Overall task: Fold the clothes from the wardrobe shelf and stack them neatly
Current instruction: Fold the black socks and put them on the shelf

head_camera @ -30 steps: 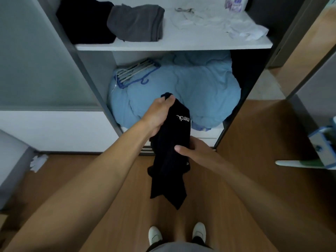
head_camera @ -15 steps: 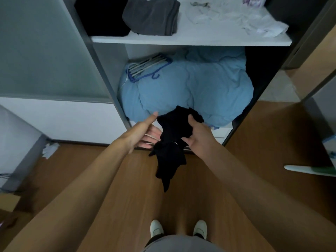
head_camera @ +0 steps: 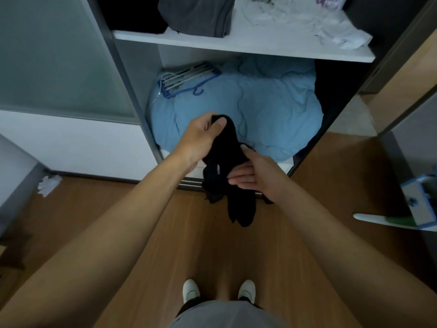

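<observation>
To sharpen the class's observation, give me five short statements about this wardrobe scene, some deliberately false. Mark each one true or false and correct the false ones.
1. The left hand grips the top of the black garment. True.
2. A grey folded garment lies on the upper shelf. True.
3. The black garment lies folded on that shelf. False: it hangs unfolded between the two hands, above the wooden floor.
4. The hangers lie on the floor. False: they rest on the light blue bedding in the lower compartment.
5. The person wears white shoes. True.
</observation>
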